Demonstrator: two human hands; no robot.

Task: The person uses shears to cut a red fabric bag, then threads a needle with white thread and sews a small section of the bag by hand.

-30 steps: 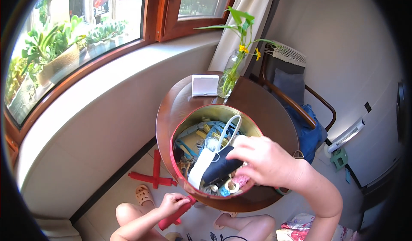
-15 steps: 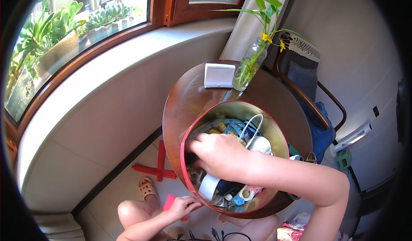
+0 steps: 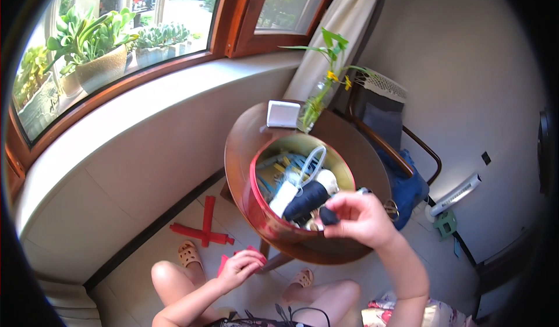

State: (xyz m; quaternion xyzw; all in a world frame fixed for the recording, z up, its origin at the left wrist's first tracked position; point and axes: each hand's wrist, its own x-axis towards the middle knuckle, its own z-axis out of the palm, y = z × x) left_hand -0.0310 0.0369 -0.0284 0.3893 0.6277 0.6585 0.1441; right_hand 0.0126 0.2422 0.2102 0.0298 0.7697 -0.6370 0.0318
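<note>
My right hand [image 3: 364, 217] is above the near right rim of a round tin [image 3: 254, 178] with a red edge, pinching a small black lump [image 3: 329, 215] whose kind I cannot make out. Low beside the tin, over my leg, my left hand [image 3: 239, 269] has its fingers closed on a bright red piece of cloth [image 3: 256, 258]. Inside the tin lie blue and yellow tape measures [image 3: 280, 169], a dark navy roll [image 3: 305, 201], a white spool [image 3: 328, 180], a white block-like piece [image 3: 283, 198] and a pale loop [image 3: 315, 163].
The tin stands on a round brown table [image 3: 244, 135], with a white case [image 3: 283, 114] and a glass vase [image 3: 311, 114] of plants behind it. Scissors [image 3: 391, 209] lie at the right. Red strips [image 3: 205, 225] cross on the floor. An armchair [image 3: 378, 146] stands beyond.
My right hand has come out of the tin, moving right and toward me, and now holds the small black lump. My left hand stays low with the red cloth. The whole view has shifted.
</note>
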